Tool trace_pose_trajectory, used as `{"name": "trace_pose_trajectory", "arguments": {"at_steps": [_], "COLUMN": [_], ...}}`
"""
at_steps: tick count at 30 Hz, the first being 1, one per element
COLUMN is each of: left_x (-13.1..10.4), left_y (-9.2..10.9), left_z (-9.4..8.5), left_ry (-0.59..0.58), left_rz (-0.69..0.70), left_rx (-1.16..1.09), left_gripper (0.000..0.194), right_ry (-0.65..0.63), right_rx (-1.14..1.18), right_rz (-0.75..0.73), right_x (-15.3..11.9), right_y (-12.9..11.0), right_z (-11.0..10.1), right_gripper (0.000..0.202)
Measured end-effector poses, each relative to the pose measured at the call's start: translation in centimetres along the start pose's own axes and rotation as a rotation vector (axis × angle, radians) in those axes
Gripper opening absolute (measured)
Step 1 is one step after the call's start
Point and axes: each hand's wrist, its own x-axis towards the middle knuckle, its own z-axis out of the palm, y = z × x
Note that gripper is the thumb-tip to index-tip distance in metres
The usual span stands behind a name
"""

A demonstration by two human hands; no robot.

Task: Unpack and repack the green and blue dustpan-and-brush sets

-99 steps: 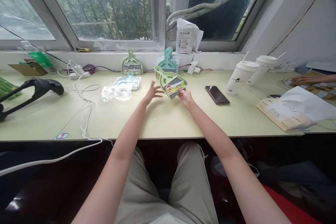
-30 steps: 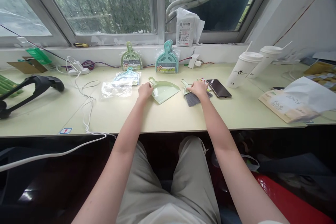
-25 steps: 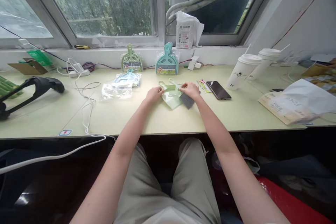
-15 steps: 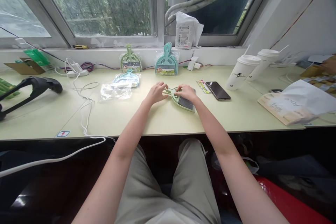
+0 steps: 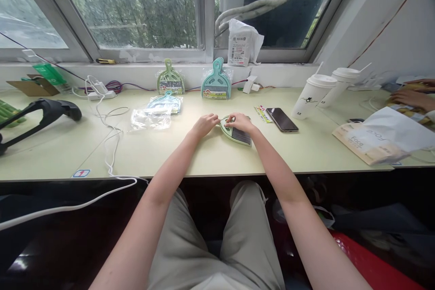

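Note:
A green dustpan and brush set (image 5: 238, 135) lies on the table in front of me, its grey bristles pointing right and its handle end to the left. My left hand (image 5: 206, 124) is closed around the handle end, which its fingers mostly cover. Over the upper part of the set, my right hand (image 5: 239, 122) has its fingers pinched on the brush near the bristles. Just beyond it is a colourful card label (image 5: 263, 114), beside a dark phone (image 5: 282, 119). A crumpled clear plastic bag (image 5: 151, 119) lies to the left.
Wrapped dustpan sets, one green (image 5: 170, 79) and one blue (image 5: 216, 82), lean against the wall; another (image 5: 166, 103) lies flat. Paper cups (image 5: 314, 95) and a paper bag (image 5: 377, 138) are at right, near another person's hand (image 5: 413, 98). White cables (image 5: 110, 145) and a black headset-like frame (image 5: 44, 111) are left.
My left hand has closed over the handle end, which showed between its fingers before. My right hand stays on the set. The other person's hands show more at the right edge.

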Motion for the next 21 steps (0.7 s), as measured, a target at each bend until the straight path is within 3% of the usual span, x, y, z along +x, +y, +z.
{"name": "trace_pose_trajectory", "arguments": {"at_steps": [7,14,16,18,20,21], "left_x": [0.2,0.3,0.3,0.4,0.7,1.0], "left_y": [0.2,0.1,0.3,0.6,0.9,1.2], "left_z": [0.1,0.5,0.3,0.1,-0.2,-0.3], "left_ry": [-0.025,-0.054,0.017,0.187,0.373,0.407], "left_rz": [-0.067,-0.112,-0.164,-0.291,-0.481,-0.567], "left_rx": [-0.002,-0.041,-0.103,-0.221,-0.456,-0.635], "left_gripper": [0.034,0.037,0.037,0.036,0.043,0.045], "right_ry": [0.014,-0.060,-0.028,0.045,0.177,0.257], "right_rx": [0.025,0.019,0.001,0.014,0.069,0.104], "right_rz": [-0.004,0.039,0.056,0.100,0.174,0.207], "right_x": [0.2,-0.1,-0.1,-0.2,-0.1,-0.1], "right_y": [0.2,-0.2,-0.6,-1.2,-1.8,-2.2], "right_z": [0.1,-0.3,-0.1,0.2,0.6,0.7], "right_gripper": [0.017,0.017,0.018,0.019,0.021,0.022]}}
